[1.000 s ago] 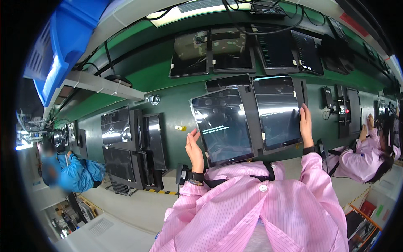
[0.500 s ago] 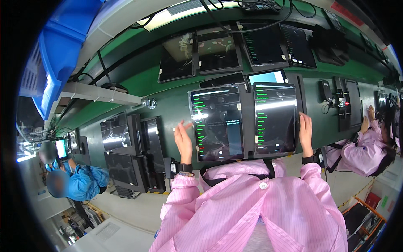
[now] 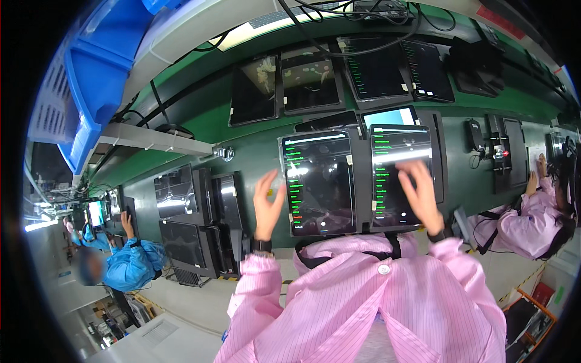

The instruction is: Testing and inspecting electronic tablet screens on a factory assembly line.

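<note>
Two black tablets lie side by side in front of me, the left tablet [image 3: 321,193] and the right tablet [image 3: 385,196]. Each screen is lit with a column of green lines, and one red line shows low on the left one. My left hand [image 3: 268,206], fingers apart and holding nothing, is beside the left tablet's left edge. Over the right part of the right tablet is my right hand [image 3: 419,192], with spread fingers and nothing in them. Whether its fingertips touch the glass I cannot tell.
Several more tablets stand in a row behind, including a dark tablet [image 3: 308,85] and a lit one [image 3: 370,69]. Stacked tablets [image 3: 181,242] are at the left. A blue bin [image 3: 100,78] hangs upper left. People in blue [image 3: 130,266] and pink [image 3: 520,224] work nearby.
My right hand has moved left, from beside the right tablet to over its screen. The left tablet's grey pop-up panel has gone. My left hand stays beside the left tablet, thumb now more apart.
</note>
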Demonstrator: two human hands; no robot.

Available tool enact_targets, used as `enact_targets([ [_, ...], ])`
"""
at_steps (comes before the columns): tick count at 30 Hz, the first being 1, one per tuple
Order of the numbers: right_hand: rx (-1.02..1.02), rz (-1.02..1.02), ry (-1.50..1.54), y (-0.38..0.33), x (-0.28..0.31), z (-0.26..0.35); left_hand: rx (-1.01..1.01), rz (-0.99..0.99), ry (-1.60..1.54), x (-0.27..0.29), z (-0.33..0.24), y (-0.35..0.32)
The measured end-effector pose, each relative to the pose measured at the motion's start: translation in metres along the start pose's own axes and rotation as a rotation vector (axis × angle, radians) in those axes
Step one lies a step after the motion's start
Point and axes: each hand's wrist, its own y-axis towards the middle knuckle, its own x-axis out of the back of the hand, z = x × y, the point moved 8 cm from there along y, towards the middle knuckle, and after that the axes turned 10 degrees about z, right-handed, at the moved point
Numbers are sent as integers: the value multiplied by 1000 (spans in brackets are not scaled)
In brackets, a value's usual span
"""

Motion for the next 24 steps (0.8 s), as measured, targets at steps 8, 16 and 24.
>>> enact_targets([
  [8,-495,375,487,-139,-111,-24,222,79,-87,-24,32,-56],
  [16,-608,286,840,-139,-150,-29,271,152,-451,-47,51,-69],
  [24,-645,162,946,-149,-168,-39,237,144,-389,-50,54,-75],
])
